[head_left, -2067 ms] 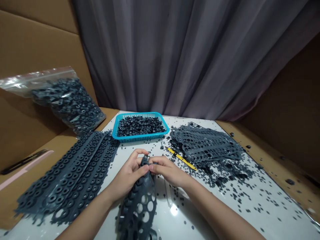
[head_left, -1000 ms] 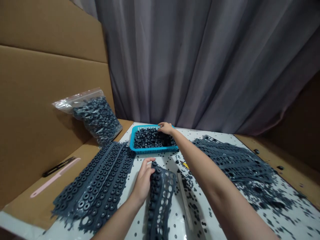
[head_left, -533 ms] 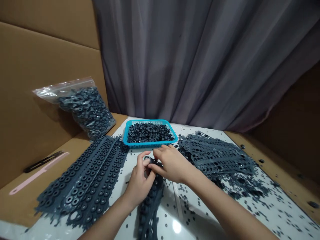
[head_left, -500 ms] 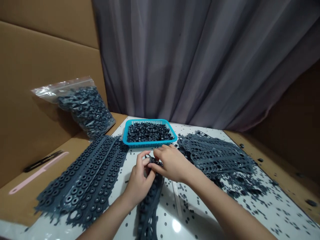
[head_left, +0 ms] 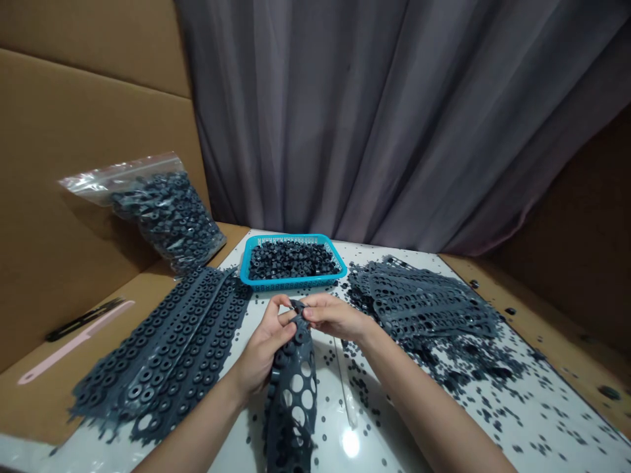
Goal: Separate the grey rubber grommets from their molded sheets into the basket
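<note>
Hanging at lower centre, a soft, light-looking rubber strip (head_left: 277, 394) is pinched at its top end between the closed fingers of the left hand (head_left: 263, 341) and right hand (head_left: 335, 315), where it seems best held.

Your left forearm (head_left: 190, 420) and right forearm (head_left: 424, 401) angled in from the lower corners, meeting at centre table. Your left hand (head_left: 261, 345) curled, thumb uppermost, while your right hand (head_left: 335, 316) reached across palm-down, its fingertips (head_left: 308, 314) pinched just beside your left fingers (head_left: 280, 309).
</note>
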### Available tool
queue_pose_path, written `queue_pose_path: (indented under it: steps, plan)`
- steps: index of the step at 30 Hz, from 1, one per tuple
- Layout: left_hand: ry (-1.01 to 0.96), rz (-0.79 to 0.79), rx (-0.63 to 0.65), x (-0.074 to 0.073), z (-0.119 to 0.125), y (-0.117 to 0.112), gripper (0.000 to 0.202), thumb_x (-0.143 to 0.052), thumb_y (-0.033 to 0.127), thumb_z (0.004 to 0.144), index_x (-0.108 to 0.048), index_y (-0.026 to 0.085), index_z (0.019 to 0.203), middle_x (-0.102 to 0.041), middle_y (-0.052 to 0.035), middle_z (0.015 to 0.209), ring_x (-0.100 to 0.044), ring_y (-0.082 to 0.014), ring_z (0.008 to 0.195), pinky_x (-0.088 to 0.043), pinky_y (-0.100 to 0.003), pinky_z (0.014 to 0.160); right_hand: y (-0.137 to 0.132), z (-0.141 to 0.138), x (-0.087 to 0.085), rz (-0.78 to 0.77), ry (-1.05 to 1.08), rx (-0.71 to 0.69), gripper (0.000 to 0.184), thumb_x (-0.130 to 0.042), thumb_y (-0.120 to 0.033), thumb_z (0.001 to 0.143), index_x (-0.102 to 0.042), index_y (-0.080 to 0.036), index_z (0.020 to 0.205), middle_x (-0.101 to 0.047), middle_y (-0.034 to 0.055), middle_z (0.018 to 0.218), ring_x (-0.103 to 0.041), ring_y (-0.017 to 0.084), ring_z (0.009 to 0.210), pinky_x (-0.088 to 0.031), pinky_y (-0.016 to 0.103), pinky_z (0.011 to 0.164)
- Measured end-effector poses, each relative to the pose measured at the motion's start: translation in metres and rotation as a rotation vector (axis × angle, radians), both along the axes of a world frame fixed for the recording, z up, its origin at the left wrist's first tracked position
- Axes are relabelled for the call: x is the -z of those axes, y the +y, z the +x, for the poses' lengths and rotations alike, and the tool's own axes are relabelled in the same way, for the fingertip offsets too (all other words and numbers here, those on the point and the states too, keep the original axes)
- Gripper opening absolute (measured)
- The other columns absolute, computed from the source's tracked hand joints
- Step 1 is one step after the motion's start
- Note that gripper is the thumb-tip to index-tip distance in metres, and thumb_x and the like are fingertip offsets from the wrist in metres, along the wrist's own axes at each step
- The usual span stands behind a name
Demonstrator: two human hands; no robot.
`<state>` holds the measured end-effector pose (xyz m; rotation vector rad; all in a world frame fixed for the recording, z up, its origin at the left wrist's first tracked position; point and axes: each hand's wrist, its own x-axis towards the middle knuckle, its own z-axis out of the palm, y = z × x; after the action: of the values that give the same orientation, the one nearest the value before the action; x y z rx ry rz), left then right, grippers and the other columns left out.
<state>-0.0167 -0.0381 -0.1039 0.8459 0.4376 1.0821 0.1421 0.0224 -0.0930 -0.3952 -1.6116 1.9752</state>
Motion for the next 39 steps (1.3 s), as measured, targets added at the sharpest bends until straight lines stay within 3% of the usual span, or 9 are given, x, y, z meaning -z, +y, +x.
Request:
queue_pose_path:
  steps: [4, 7, 14, 19, 22, 24, 29, 34, 39]
  plan:
    - [0.010, 0.020, -0.151, 0.001, -0.004, 0.005, 0.030, -0.062, 0.023, 0.079, -0.038, 0.027, 0.095, -0.056, 0.0041, 0.077, -0.057, -0.0106, 0.063, -0.046, -0.022, 0.061, 0.008, -0.001, -0.002, 0.046, 0.180, 0.282, 0.044, -0.046, -0.048, 0.083, -0.023, -0.021, 0.057, -0.019, -0.0072, 0.052, -0.020, 0.009, 0.046, -0.027, 0.023, 0.048]
    - [0.181, 0.071, -0.287, 0.010, -0.004, 0.013, 0.024, -0.060, 0.027, 0.081, -0.041, 0.025, 0.095, -0.054, 0.0059, 0.069, -0.052, -0.0087, 0.057, -0.041, -0.019, 0.056, 0.039, 0.005, -0.010, 0.341, -0.124, 0.604, 0.038, -0.031, -0.050, 0.087, -0.028, -0.022, 0.062, -0.025, -0.0055, 0.055, -0.031, 0.012, 0.050, -0.036, 0.026, 0.055]
    - [0.496, 0.160, -0.479, 0.020, -0.004, 0.019, 0.019, -0.053, 0.035, 0.083, -0.044, 0.024, 0.096, -0.047, 0.0081, 0.057, -0.043, -0.0093, 0.050, -0.031, -0.018, 0.050, 0.116, 0.001, -0.008, 0.567, -0.552, 0.796, 0.020, -0.069, -0.020, 0.064, -0.058, -0.018, 0.081, -0.050, 0.0011, 0.075, -0.045, 0.022, 0.087, -0.029, 0.041, 0.090]
    - [0.508, 0.220, -0.440, 0.011, -0.003, 0.015, 0.023, -0.049, 0.023, 0.082, -0.043, 0.024, 0.104, -0.055, 0.0035, 0.073, -0.054, -0.0135, 0.067, -0.039, -0.023, 0.063, 0.064, -0.006, -0.026, 0.893, -0.634, 0.789, 0.016, -0.066, -0.020, 0.072, -0.061, -0.019, 0.088, -0.053, 0.0074, 0.105, -0.039, 0.024, 0.108, -0.022, 0.039, 0.098]
    - [0.518, 0.257, -0.410, 0.013, -0.001, 0.014, 0.029, -0.047, 0.020, 0.083, -0.039, 0.024, 0.110, -0.057, 0.0027, 0.077, -0.055, -0.0142, 0.072, -0.040, -0.025, 0.069, 0.016, -0.008, -0.039, 1.179, -0.716, 0.480, 0.020, -0.059, -0.038, 0.081, -0.057, -0.018, 0.081, -0.058, 0.0038, 0.086, -0.049, 0.019, 0.086, -0.034, 0.031, 0.080]
    - [0.550, 0.305, -0.405, 0.017, 0.000, 0.013, 0.031, -0.046, 0.018, 0.083, -0.038, 0.025, 0.112, -0.058, 0.0027, 0.079, -0.054, -0.0141, 0.074, -0.040, -0.026, 0.072, -0.004, -0.008, -0.042, 1.244, -0.843, 0.439, 0.027, -0.060, -0.044, 0.079, -0.055, -0.017, 0.077, -0.057, 0.0032, 0.078, -0.049, 0.018, 0.078, -0.033, 0.029, 0.070]
    - [0.612, 0.357, -0.370, 0.020, 0.000, 0.009, 0.034, -0.051, 0.022, 0.084, -0.037, 0.025, 0.115, -0.061, 0.0011, 0.082, -0.055, -0.0157, 0.080, -0.039, -0.027, 0.077, -0.014, -0.006, -0.035, 1.085, -0.914, 0.375, 0.024, -0.053, -0.034, 0.086, -0.050, -0.016, 0.071, -0.053, 0.0008, 0.067, -0.042, 0.012, 0.060, -0.025, 0.025, 0.057]
    - [0.344, 0.213, -0.178, 0.014, 0.000, 0.007, 0.033, -0.053, 0.029, 0.086, -0.033, 0.026, 0.112, -0.060, 0.0018, 0.081, -0.055, -0.0120, 0.069, -0.043, -0.023, 0.066, -0.008, 0.001, -0.025, 0.652, -0.534, 0.195, 0.037, -0.042, -0.041, 0.090, -0.041, -0.017, 0.063, -0.034, -0.0046, 0.059, -0.031, 0.009, 0.056, -0.023, 0.023, 0.053]
    - [0.036, 0.056, -0.110, 0.006, 0.002, 0.005, 0.036, -0.062, 0.024, 0.080, -0.033, 0.028, 0.101, -0.058, 0.0028, 0.084, -0.055, -0.0090, 0.060, -0.044, -0.018, 0.053, -0.007, -0.006, -0.002, 0.210, -0.148, 0.121, 0.040, -0.055, -0.050, 0.081, -0.039, -0.017, 0.063, -0.028, -0.0060, 0.057, -0.024, 0.008, 0.053, -0.020, 0.022, 0.050]
